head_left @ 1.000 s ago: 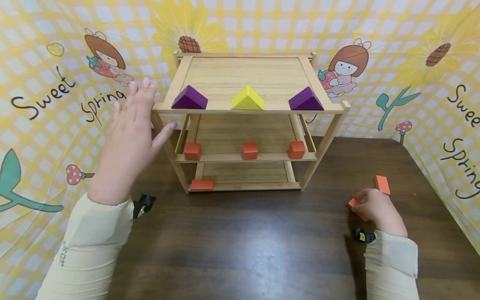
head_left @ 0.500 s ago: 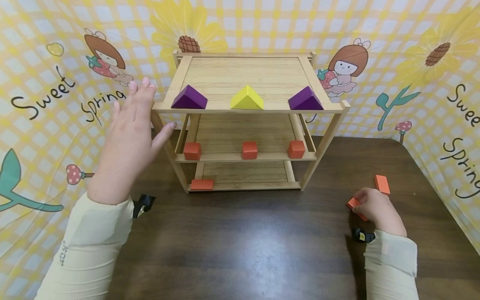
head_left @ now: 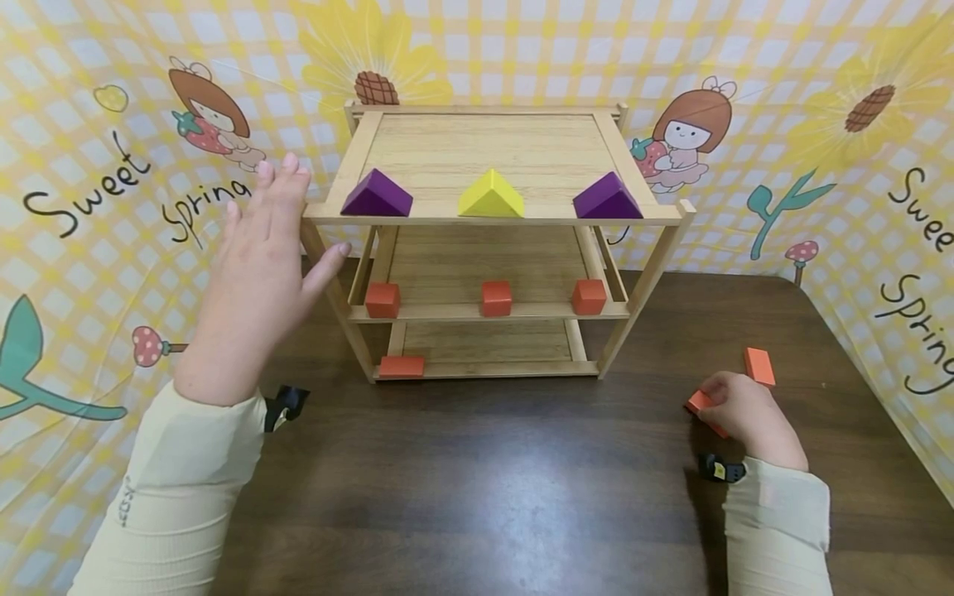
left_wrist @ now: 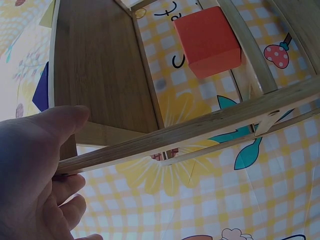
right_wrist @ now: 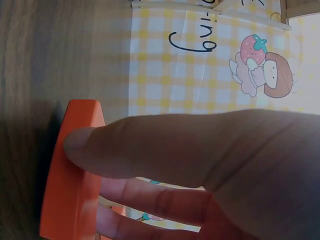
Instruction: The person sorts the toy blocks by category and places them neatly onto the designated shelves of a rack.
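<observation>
In the head view, my left hand (head_left: 261, 281) lies at the left front corner of a three-tier wooden shelf (head_left: 492, 132). Its fingers are extended; in the left wrist view the front post (left_wrist: 190, 122) passes between thumb and fingers. My right hand (head_left: 753, 414) pinches a flat orange rectangular block (right_wrist: 75, 195) low over the tabletop, thumb on one face and fingers behind. Whether the block touches the table is hard to tell. Just beyond this hand lies a second orange block (head_left: 759, 366).
Along the top tier's front edge sit a purple prism (head_left: 377, 195), a yellow prism (head_left: 492, 197) and another purple prism (head_left: 608, 197). Three red-orange cubes (head_left: 496, 299) line the middle tier. An orange block (head_left: 402, 367) lies at the bottom tier's left. Patterned cloth (head_left: 842, 165) surrounds the table.
The pinched block has shifted very slightly to the left with my right hand. My left hand and the shelf have stayed put.
</observation>
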Tool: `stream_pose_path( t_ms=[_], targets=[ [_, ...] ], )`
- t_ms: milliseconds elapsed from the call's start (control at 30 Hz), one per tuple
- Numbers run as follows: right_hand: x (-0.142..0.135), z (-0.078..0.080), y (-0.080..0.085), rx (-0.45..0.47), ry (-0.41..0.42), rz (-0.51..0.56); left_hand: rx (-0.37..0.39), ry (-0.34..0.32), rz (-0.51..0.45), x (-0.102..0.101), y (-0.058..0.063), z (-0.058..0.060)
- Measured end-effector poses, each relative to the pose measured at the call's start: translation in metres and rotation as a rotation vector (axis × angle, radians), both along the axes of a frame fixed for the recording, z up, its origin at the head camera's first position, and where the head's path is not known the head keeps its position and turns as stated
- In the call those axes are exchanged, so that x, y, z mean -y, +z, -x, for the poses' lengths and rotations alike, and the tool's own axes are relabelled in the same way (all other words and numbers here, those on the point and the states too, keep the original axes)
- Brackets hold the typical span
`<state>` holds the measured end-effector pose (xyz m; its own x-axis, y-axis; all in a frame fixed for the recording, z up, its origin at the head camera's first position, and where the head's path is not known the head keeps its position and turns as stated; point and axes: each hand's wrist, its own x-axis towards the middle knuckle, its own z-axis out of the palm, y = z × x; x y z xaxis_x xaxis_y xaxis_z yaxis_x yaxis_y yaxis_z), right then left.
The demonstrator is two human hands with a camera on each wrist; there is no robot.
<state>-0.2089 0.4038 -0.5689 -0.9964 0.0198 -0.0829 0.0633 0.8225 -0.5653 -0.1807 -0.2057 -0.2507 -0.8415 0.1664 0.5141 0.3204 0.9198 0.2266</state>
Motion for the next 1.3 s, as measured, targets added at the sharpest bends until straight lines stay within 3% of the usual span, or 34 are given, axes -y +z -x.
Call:
stream_pose_path(
  t_ms=[33, 67, 100, 200, 333, 667, 1300],
  targets=[
    [0.016, -0.007, 0.027, 0.004, 0.019, -0.002, 0.001, -0.001, -0.002, 0.0, 0.0, 0.0],
    [0.027, -0.008, 0.076, 0.134, 0.053, -0.093, 0.003, -0.001, -0.003, 0.0, 0.0, 0.0],
    [0.045, -0.018, 0.103, 0.135, 0.062, -0.097, 0.004, -0.001, -0.004, 0.0, 0.0, 0.001],
    [0.083, -0.038, 0.156, 0.142, 0.099, -0.101, 0.005, 0.001, -0.006, 0.0, -0.001, 0.001],
    [0.101, -0.046, 0.167, 0.099, 0.1, -0.106, 0.002, 0.003, -0.004, 0.0, -0.001, 0.0],
    [0.116, -0.043, 0.161, -0.032, 0.193, -0.068, 0.005, 0.006, -0.005, 0.001, -0.001, 0.0],
    [0.159, -0.05, 0.182, -0.12, 0.257, -0.042, 0.006, 0.004, 0.0, 0.0, -0.001, 0.001]
  ],
)
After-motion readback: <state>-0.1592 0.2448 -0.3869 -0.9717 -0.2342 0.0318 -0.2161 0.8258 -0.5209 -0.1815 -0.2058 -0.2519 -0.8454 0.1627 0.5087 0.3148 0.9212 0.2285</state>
